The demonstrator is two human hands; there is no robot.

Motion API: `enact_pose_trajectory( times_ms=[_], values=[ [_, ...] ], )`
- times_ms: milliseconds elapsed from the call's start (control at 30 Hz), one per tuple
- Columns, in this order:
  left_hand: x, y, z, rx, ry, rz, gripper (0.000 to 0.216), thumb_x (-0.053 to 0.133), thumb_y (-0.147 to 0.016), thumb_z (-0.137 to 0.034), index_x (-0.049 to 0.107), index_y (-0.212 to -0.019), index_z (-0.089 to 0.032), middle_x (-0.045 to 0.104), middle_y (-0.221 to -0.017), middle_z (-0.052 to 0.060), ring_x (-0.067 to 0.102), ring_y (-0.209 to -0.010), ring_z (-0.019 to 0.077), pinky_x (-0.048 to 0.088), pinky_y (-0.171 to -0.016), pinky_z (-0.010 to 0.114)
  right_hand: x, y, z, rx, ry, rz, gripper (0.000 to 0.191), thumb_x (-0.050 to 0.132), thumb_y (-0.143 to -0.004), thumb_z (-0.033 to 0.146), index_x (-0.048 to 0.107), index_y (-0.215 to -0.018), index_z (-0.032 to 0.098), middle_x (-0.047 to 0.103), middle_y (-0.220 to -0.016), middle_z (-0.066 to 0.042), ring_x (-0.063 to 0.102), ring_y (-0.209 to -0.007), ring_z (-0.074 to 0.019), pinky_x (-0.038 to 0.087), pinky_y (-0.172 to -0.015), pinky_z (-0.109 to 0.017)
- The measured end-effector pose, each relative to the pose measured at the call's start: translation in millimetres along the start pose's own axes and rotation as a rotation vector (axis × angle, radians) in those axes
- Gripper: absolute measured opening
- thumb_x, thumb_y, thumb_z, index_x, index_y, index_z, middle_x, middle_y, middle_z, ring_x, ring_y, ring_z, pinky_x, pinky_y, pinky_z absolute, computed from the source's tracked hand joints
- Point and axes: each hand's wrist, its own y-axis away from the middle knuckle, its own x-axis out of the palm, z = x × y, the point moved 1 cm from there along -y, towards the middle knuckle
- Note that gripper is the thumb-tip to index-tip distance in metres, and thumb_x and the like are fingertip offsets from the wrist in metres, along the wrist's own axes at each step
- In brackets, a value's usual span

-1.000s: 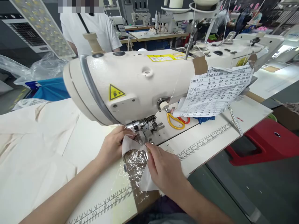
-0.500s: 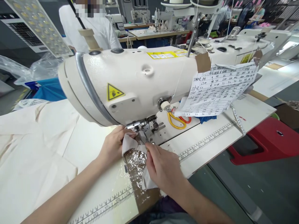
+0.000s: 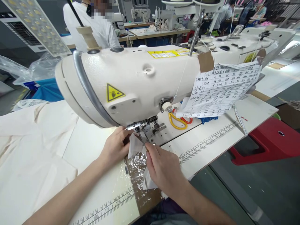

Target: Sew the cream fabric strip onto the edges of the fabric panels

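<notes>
A white sewing machine spans the view, and both hands work below its needle area. My left hand is closed, fingers curled at the left edge of a small white fabric piece beside the presser foot. Its fingertips are partly hidden under the machine head. Just right of the foot, my right hand pinches with thumb and forefinger at the fabric's near right side. More white cloth hangs below that hand. Shiny clear film covers the brown strip between the hands.
Yellow-handled scissors lie behind the needle area. A handwritten sheet hangs from the machine. Large pale fabric spreads at left. A tape measure drapes near the table edge, beside a red stool. A person stands behind.
My left fingers have shifted slightly right and curled inward, and the fabric's left part has moved right and turned more upright. My right hand stays almost still. The person behind has turned.
</notes>
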Motion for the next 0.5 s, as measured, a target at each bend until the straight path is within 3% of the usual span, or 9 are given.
enact_pose_trajectory(
  times_ms=[267, 367, 500],
  values=[
    [-1.8, -1.2, 1.8, -0.103, 0.045, 0.018, 0.034, 0.049, -0.095, -0.045, 0.066, -0.083, -0.018, 0.070, -0.082, 0.008, 0.067, -0.074, 0.0223, 0.052, -0.061, 0.031, -1.2, 1.8, 0.2, 0.010, -0.018, -0.008, 0.027, 0.051, -0.095, 0.010, 0.061, -0.121, 0.012, 0.073, -0.086, -0.003, 0.066, -0.065, -0.0178, 0.038, -0.052, -0.029],
    [0.2, 0.3, 3.0, -0.031, 0.055, -0.031, 0.033, 0.051, -0.096, -0.043, 0.067, -0.084, -0.018, 0.071, -0.083, 0.008, 0.068, -0.074, 0.0216, 0.052, -0.059, 0.030, -1.5, 1.3, 0.9, 0.013, 0.005, -0.008, 0.029, 0.054, -0.093, 0.009, 0.061, -0.121, 0.011, 0.074, -0.086, -0.004, 0.067, -0.064, -0.0179, 0.039, -0.051, -0.029],
    [3.1, 2.0, 3.6, 0.175, -0.030, -0.117, 0.019, 0.054, -0.097, -0.030, 0.066, -0.091, -0.016, 0.071, -0.088, 0.009, 0.068, -0.080, 0.0221, 0.054, -0.062, 0.030, -0.2, -2.1, 3.1, 0.014, 0.052, -0.027, 0.030, 0.057, -0.092, 0.010, 0.062, -0.121, 0.010, 0.075, -0.084, -0.004, 0.069, -0.064, -0.0187, 0.040, -0.050, -0.030]
  ],
)
